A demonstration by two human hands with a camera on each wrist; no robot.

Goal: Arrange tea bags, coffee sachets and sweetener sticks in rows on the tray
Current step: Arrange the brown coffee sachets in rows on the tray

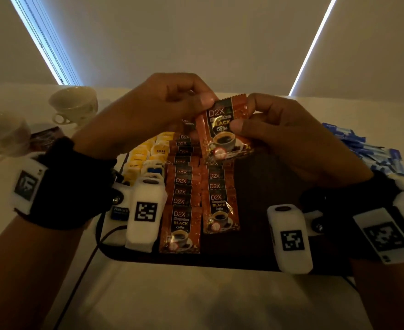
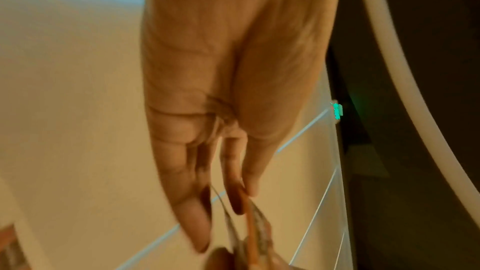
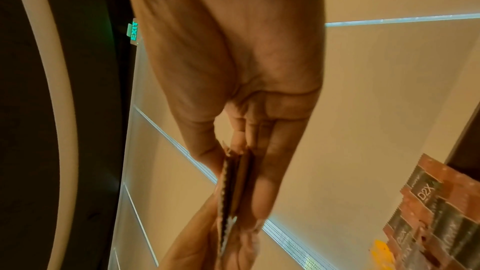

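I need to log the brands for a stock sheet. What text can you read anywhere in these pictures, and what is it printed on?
"D2X", "BLACK", "Coffee": held coffee sachet, pinched by left hand and right hand; the line under "D2X" is blurred.
"D2X": tray sachets.
"RELAX": yellow tea bag.
"EXIT": green sign.
Blue sticks: unreadable.
Wrist markers: patterns only.

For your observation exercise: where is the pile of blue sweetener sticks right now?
In the head view, the blue sweetener sticks lie heaped on the table at the far right, off the tray, beyond the right hand.
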